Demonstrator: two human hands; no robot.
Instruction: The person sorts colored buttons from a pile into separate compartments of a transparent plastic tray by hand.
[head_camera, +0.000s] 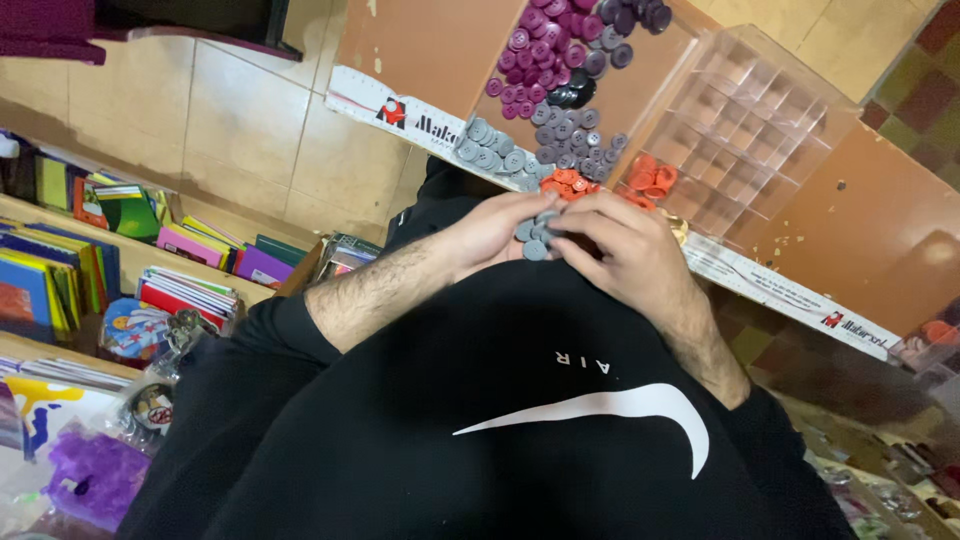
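- A small stack of grey buttons (535, 236) sits between the two hands, close to the person's chest, at the near edge of the brown counter (430, 45)
- The left hand (495, 235) curls its fingers around one side of the stack
- The right hand (620, 255) pinches the stack from the other side, fingertips bent in on it
- On the counter just beyond lie loose grey buttons (500, 155), orange buttons (650, 178) and purple buttons (545, 40)
- A clear compartment box (760, 120) stands beside the orange ones
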